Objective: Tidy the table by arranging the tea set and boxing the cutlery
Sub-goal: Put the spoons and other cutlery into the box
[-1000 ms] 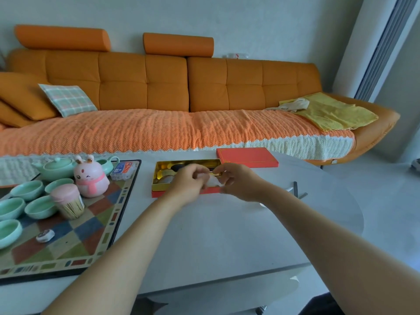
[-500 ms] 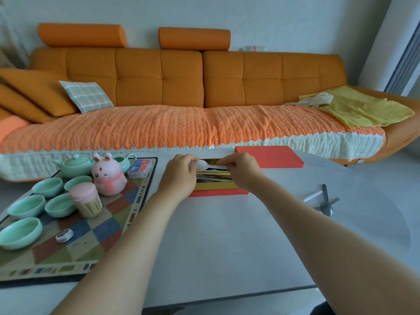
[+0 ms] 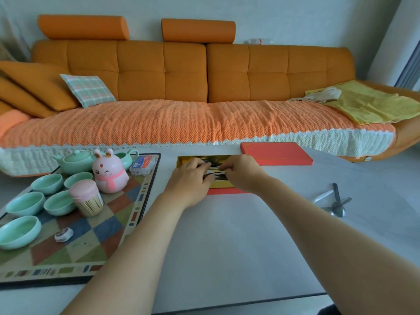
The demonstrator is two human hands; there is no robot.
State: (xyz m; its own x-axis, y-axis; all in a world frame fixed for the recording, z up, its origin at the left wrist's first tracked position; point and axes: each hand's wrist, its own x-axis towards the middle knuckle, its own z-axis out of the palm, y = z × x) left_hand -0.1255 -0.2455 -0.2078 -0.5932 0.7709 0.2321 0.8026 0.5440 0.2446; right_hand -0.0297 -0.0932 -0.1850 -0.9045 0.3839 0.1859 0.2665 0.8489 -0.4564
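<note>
Cutlery-boxing step. My right hand (image 3: 241, 171) pinches a spoon (image 3: 216, 172) by its white handle, and my left hand (image 3: 191, 178) curls its fingers on the other end, seating it in the open gold-lined box (image 3: 222, 185). Next: let go and fetch the loose cutlery (image 3: 336, 201), well apart to my right. Then fit the red lid (image 3: 276, 153). The tea set (image 3: 25, 203) sits on the mat (image 3: 109, 235).
</note>
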